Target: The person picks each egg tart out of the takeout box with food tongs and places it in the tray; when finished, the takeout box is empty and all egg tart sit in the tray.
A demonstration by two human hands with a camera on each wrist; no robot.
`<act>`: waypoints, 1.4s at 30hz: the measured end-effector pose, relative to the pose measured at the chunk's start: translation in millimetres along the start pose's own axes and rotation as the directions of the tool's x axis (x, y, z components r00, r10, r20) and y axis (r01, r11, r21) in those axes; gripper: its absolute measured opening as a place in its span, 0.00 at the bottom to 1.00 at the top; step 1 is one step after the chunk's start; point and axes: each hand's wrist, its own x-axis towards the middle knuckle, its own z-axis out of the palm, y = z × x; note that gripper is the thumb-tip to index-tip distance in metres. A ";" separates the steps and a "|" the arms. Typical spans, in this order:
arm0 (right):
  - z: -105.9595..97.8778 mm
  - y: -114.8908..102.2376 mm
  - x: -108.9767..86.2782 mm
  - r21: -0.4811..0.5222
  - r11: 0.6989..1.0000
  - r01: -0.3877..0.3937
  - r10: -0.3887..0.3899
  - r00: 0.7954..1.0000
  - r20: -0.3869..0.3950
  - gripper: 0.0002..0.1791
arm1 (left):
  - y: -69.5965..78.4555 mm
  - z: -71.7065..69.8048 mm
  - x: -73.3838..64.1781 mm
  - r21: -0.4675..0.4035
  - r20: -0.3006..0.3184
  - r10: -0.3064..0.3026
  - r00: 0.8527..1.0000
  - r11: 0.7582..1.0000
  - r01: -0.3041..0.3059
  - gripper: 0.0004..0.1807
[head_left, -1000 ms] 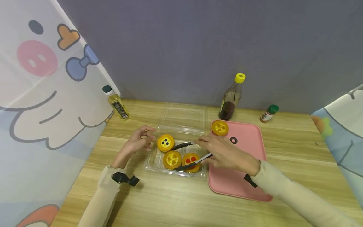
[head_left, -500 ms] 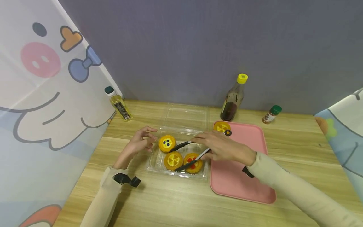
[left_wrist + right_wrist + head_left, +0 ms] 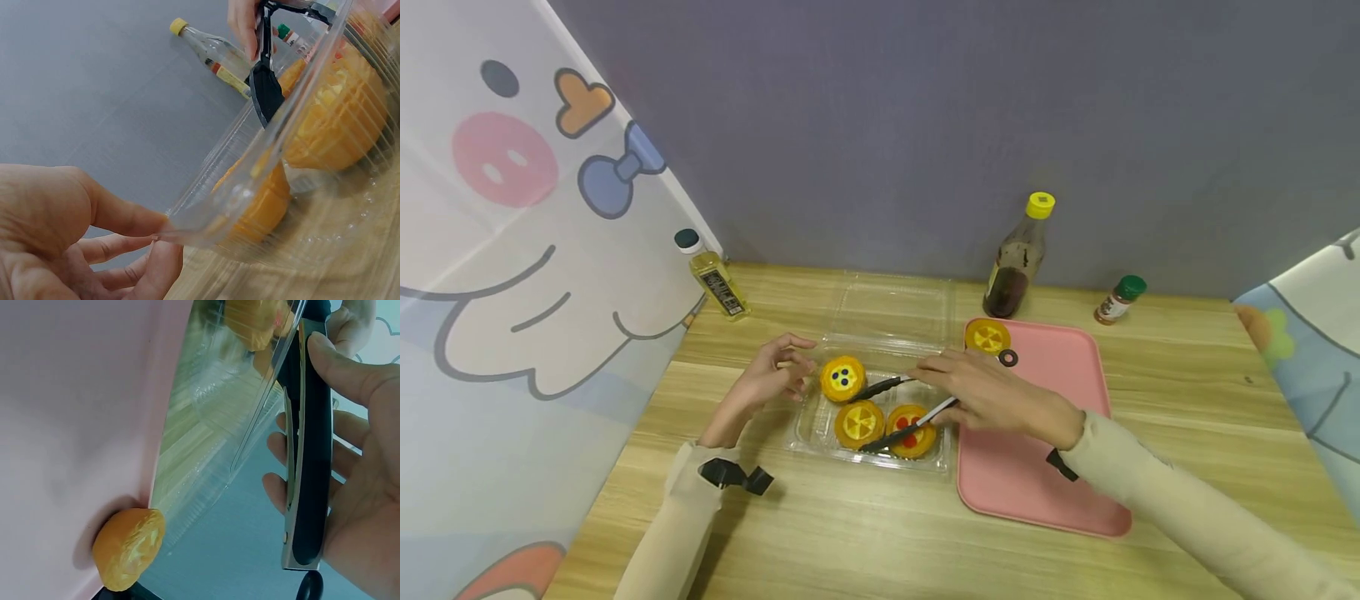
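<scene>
My left hand (image 3: 772, 371) pinches the left rim of the clear plastic clamshell box (image 3: 803, 425) between thumb and finger, as the left wrist view (image 3: 181, 228) shows. Inside lie three tarts: a blue-dotted tart (image 3: 842, 379), an orange-wedge tart (image 3: 860, 424) and a red-topped tart (image 3: 912, 431). From the right, my right hand (image 3: 992, 392) grips black-and-silver tongs (image 3: 312, 444). Their arms are spread, with one black tip near the blue-dotted tart and the other crossing over the red-topped tart, either side of the orange-wedge tart.
Right of the box lies a pink tray (image 3: 1037, 492) with another orange-wedge tart (image 3: 988, 336) at its far left corner. Behind stand a yellow-capped sauce bottle (image 3: 1017, 258) and a green-capped jar (image 3: 1120, 300). An oil bottle (image 3: 718, 283) is at the back left. The box's lid (image 3: 895, 308) lies folded back.
The head view has shifted slightly. The ring end of the tongs has moved a little with the right hand. The left hand and the tarts have kept their places.
</scene>
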 end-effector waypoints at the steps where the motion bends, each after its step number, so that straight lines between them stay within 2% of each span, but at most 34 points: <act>1: 0.6 -0.6 -1.6 -0.004 1.000 0.000 0.000 1.000 -0.008 0.42 | -0.2 -0.1 -0.3 0.001 0.001 0.000 1.000 1.000 0.000 0.24; 15: 3.0 -4.3 -22.2 -0.059 0.997 -0.044 0.036 0.993 -0.116 0.42 | -3.6 0.6 -4.8 -0.002 -0.003 0.006 1.000 1.000 -0.006 0.24; 24: -1.7 -3.8 -39.5 -0.050 0.995 -0.083 0.071 0.977 -0.203 0.40 | -3.1 0.5 -1.9 -0.012 -0.011 -0.013 1.000 1.000 0.013 0.24; 34: -3.7 -0.5 -67.2 -0.045 0.989 -0.142 0.122 0.946 -0.299 0.44 | -2.1 0.0 -2.8 0.004 -0.001 -0.006 1.000 1.000 0.006 0.25; 42: -12.5 2.2 -94.6 -0.017 0.968 -0.251 0.231 0.913 -0.335 0.43 | -1.3 -0.9 -1.2 0.005 0.005 0.003 1.000 1.000 -0.003 0.25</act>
